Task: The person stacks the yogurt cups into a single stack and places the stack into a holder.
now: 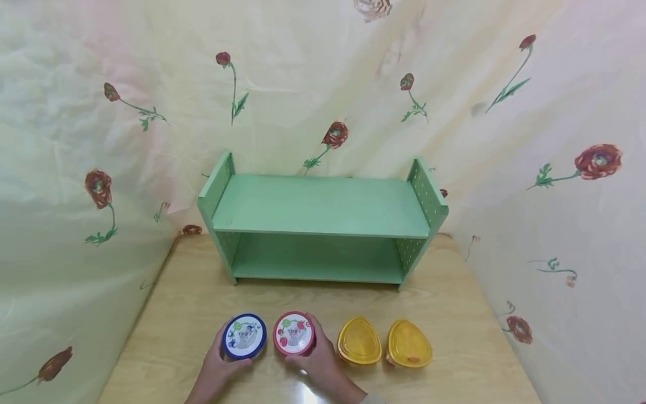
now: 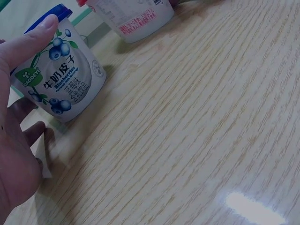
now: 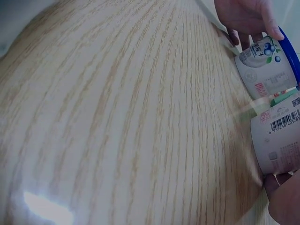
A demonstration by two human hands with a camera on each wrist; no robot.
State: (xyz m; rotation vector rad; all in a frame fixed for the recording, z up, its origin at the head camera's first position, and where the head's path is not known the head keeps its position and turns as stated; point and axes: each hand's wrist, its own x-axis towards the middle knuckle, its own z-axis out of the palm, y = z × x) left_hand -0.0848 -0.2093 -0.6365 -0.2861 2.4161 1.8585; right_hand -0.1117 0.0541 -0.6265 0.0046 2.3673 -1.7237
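A white cup with a blue lid and blueberry pictures (image 1: 244,336) stands on the wooden table. My left hand (image 1: 218,365) grips it from the left, and the left wrist view shows the thumb on the lid's edge and fingers around the far side of the blueberry cup (image 2: 65,75). Just to its right is a similar cup with a pinkish-red lid and berry pictures (image 1: 294,333). My right hand (image 1: 324,362) curls round that one from the right. A barcode shows on the side of the red-lidded cup (image 3: 280,140) in the right wrist view.
Two yellow rounded-triangular containers (image 1: 359,341) sit to the right of my right hand, side by side. Behind the cups, a green two-tier shelf (image 1: 323,205) with raised side panels stands against a flower-patterned cloth backdrop (image 1: 282,84). The table (image 1: 176,314) has a pale wood grain.
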